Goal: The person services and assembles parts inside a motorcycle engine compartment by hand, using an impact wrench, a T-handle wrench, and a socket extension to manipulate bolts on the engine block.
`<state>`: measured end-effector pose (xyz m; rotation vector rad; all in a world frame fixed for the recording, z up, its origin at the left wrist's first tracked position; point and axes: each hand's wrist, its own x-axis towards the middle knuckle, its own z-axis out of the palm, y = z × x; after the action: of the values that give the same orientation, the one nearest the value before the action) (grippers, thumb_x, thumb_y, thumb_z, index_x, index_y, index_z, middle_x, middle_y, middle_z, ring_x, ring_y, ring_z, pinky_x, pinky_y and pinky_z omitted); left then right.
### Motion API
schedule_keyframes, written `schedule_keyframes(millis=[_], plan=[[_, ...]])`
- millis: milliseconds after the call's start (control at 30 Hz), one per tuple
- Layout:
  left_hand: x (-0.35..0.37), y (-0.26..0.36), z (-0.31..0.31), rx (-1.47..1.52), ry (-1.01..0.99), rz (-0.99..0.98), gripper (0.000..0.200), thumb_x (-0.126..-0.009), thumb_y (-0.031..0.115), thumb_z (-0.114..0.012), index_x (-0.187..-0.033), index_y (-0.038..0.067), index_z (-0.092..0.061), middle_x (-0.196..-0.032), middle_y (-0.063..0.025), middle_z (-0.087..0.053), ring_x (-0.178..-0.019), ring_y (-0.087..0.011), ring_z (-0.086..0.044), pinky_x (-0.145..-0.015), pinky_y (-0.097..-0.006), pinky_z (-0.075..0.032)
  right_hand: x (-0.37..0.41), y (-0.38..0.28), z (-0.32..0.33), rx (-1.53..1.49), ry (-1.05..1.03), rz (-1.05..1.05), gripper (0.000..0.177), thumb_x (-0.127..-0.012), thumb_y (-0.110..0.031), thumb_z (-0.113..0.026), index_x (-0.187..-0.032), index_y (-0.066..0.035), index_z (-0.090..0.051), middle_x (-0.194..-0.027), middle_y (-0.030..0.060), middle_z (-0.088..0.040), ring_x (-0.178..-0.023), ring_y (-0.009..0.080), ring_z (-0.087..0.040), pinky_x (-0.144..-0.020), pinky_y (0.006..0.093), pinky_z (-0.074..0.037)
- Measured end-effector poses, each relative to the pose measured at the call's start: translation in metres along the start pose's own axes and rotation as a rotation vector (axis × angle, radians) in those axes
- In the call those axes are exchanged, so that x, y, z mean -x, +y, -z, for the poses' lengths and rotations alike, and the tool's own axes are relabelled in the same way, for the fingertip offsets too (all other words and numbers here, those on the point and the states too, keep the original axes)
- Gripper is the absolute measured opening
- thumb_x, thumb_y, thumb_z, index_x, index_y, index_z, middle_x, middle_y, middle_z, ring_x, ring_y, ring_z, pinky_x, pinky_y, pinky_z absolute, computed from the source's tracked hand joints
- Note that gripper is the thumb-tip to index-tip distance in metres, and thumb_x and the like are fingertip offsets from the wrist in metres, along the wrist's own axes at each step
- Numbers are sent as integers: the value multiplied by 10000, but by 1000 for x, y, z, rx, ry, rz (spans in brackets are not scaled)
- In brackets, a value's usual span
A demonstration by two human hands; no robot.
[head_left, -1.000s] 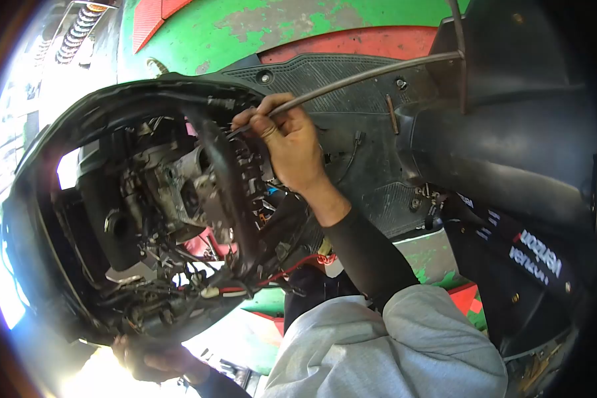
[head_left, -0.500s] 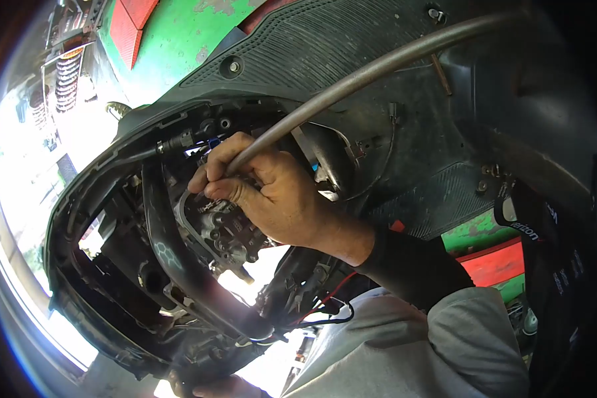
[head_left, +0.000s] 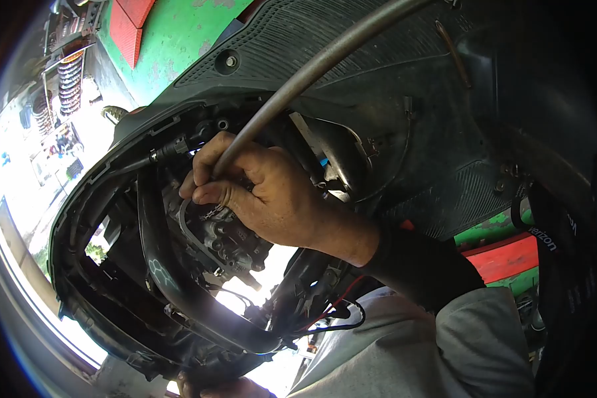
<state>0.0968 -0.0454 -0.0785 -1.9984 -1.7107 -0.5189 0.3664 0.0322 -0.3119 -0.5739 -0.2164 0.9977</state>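
Note:
My right hand (head_left: 245,186) is closed around the lower end of a long, curved grey-brown rod (head_left: 312,69), thumb and fingertips pinched together. The rod slants up to the right across the view. Below and beside the fingertips is a metal engine part (head_left: 229,242), inside the opening of a black plastic housing (head_left: 79,199). A thick black frame tube (head_left: 162,265) runs down past it. At the bottom edge, my left hand (head_left: 232,388) is partly cut off, with its fingers on the lower part of the housing.
A ribbed black floorboard (head_left: 351,63) with a bolt extends to the upper right. A loose cable (head_left: 404,146) and a thin brown rod (head_left: 453,53) lie there. Red and black wires (head_left: 338,305) hang near my shirt. Coil springs (head_left: 71,83) show at the upper left.
My right hand and the end of the rod have shifted slightly left. The rod's far end now reaches less far right, and the floorboard appears a little further right.

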Motion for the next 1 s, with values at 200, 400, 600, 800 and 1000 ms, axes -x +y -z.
schedule_keyframes(millis=[200, 400, 600, 800, 1000], plan=[[-2, 8, -11, 87, 44, -176, 329, -939, 268, -538, -1100, -18, -545, -1092, -151, -589, -1035, -281, -571, -926, -428, -465, 0, -9, 5, 119, -62, -73, 117, -926, -82, -664, -978, -26, -575, -960, 76, -696, -955, 134, -695, -838, 263, -578], [-2, 7, -15, 172, 96, -281, 324, -969, 245, -447, -1065, -51, -536, -1117, -194, -566, -1064, -315, -553, -955, -443, -448, 7, -1, -2, 173, 10, 3, 151, -895, -87, -719, -990, -30, -616, -919, 59, -718, -899, 112, -698, -796, 254, -559], [5, 7, -3, 254, 102, -332, 305, -989, 214, -399, -1018, -63, -522, -1141, -224, -545, -1082, -330, -539, -970, -445, -440, 5, -11, -3, 112, -111, -50, 97, -926, -42, -666, -1018, -40, -634, -1018, 63, -716, -1006, 118, -661, -897, 267, -534], [0, 59, 4, 641, -54, -647, 366, -980, 299, -408, -1230, 48, -498, -1218, -204, -548, -1149, -352, -537, -999, -505, -445, 4, -15, -2, 322, -131, -75, 98, -922, -63, -678, -1018, -52, -665, -991, 30, -698, -986, 98, -640, -910, 268, -515], [-33, 291, -59, 931, -328, -596, 632, -907, 414, -634, -1327, -43, -515, -1275, -248, -573, -1239, -393, -506, -1039, -465, -397, 22, -56, -26, -506, 115, -647, 158, -960, -47, -610, -1115, -53, -639, -948, 20, -673, -819, 43, -582, -708, 212, -482]])
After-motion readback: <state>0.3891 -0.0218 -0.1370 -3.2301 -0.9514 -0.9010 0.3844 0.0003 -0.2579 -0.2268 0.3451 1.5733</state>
